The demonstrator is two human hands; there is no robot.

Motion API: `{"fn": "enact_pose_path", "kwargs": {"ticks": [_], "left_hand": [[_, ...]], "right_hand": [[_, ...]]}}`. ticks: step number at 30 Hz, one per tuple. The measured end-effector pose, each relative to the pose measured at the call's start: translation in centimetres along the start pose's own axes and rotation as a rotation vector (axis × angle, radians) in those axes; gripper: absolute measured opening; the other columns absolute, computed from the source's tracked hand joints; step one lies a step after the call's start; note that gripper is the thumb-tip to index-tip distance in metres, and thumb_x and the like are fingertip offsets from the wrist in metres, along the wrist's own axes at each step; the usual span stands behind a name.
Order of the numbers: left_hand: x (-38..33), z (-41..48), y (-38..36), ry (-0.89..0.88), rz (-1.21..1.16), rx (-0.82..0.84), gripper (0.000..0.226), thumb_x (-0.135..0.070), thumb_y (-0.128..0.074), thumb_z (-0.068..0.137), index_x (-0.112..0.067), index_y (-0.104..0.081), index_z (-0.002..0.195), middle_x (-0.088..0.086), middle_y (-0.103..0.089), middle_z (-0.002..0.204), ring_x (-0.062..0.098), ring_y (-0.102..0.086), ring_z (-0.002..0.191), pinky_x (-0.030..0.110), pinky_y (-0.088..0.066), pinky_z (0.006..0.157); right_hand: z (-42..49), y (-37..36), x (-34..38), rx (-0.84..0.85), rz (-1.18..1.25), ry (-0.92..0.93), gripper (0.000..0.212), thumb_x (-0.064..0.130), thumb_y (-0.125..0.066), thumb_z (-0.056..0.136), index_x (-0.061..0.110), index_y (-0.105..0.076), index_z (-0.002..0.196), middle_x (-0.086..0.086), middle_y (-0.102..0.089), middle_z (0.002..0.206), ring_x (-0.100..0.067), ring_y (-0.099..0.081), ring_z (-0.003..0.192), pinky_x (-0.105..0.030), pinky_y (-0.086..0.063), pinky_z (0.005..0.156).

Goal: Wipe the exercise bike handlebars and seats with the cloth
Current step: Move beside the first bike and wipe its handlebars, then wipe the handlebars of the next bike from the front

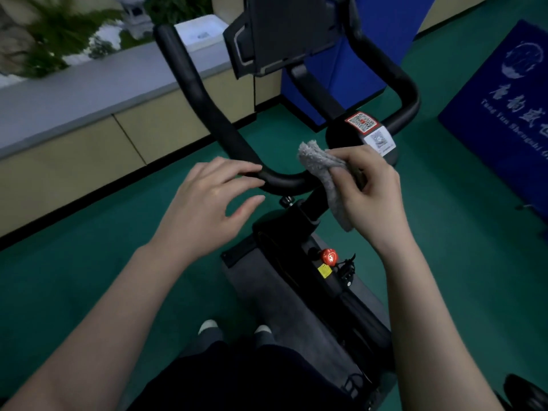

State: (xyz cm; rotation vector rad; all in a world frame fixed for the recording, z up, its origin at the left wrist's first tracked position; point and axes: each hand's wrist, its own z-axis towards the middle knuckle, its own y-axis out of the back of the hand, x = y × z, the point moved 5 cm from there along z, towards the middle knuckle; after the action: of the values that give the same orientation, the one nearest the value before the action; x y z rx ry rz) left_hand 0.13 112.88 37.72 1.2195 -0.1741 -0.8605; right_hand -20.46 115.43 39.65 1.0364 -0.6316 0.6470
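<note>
The black exercise bike handlebar (204,105) curves from the upper left down to the middle and up again at the right. My right hand (370,191) grips a folded grey cloth (323,173) and holds it against the bar's near middle section. My left hand (207,200) hovers by the bar's left bend, fingers spread and relaxed, fingertips touching the bar. The seat is not in view.
A black console (281,31) stands above the bar, and a hub with QR stickers (367,132) sits behind the cloth. A red knob (329,257) is on the frame below. A beige cabinet (98,143) runs along the left, blue mats (504,114) on the right, green floor all round.
</note>
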Motion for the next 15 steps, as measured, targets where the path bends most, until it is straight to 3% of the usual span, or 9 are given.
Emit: {"fn": "enact_pose_path", "kwargs": {"ticks": [10, 15], "left_hand": [[4.5, -10.1, 2.3, 0.342, 0.161, 0.120, 0.055, -0.054, -0.035, 0.090, -0.016, -0.062, 0.120, -0.004, -0.064, 0.117, 0.019, -0.055, 0.111, 0.034, -0.034, 0.094], [6.3, -18.0, 4.4, 0.525, 0.219, 0.145, 0.058, -0.059, -0.040, 0.092, -0.015, -0.058, 0.125, 0.001, -0.064, 0.121, 0.022, -0.053, 0.121, 0.037, -0.031, 0.101]], "right_hand": [[-2.0, -5.2, 5.0, 0.178, 0.125, 0.083, 0.022, 0.000, -0.057, 0.089, 0.013, -0.069, 0.102, 0.006, -0.061, 0.095, 0.005, -0.054, 0.087, -0.007, -0.037, 0.077], [-4.4, -10.4, 9.3, 0.337, 0.135, 0.150, 0.022, 0.001, -0.056, 0.089, 0.015, -0.069, 0.101, 0.005, -0.061, 0.096, 0.000, -0.055, 0.087, -0.010, -0.040, 0.078]]}}
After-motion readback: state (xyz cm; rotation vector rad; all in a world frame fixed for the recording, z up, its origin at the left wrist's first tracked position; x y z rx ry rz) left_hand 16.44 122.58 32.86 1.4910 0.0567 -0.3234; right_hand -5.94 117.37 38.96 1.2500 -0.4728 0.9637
